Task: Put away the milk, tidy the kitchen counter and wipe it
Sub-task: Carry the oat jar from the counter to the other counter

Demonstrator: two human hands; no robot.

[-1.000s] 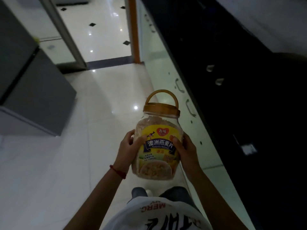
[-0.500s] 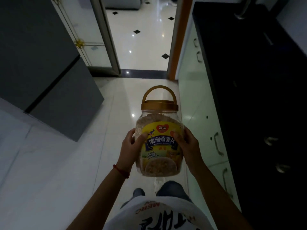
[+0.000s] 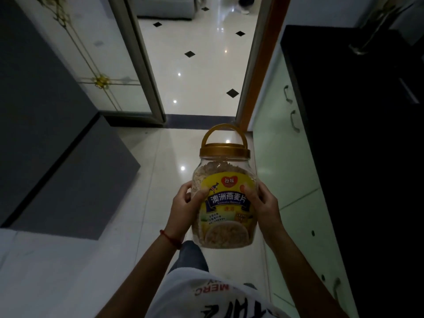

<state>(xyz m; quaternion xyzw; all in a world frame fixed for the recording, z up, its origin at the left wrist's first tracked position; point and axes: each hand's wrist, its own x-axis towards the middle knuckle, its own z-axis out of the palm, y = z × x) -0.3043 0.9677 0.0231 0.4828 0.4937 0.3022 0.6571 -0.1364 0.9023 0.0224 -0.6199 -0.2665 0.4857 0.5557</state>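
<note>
The black kitchen counter (image 3: 358,134) runs along the right. The oatmeal jar (image 3: 226,198), upright with gold lid on, is held above the tiled floor (image 3: 146,180). Left hand (image 3: 183,214) and right hand (image 3: 263,207) each clasp one side, fingers curled around it.

Glossy white tiled floor (image 3: 202,72), open doorway (image 3: 197,58) ahead, grey fridge (image 3: 46,134) left of it, dark counter (image 3: 367,134) over pale cabinets (image 3: 282,145) right of it

Your left hand (image 3: 183,213) and right hand (image 3: 263,206) hide oatmeal jar (image 3: 224,191) sides; fingers behind it unseen. Black counter (image 3: 367,157) surface too dark to read; faucet (image 3: 371,31) cut by top edge.
</note>
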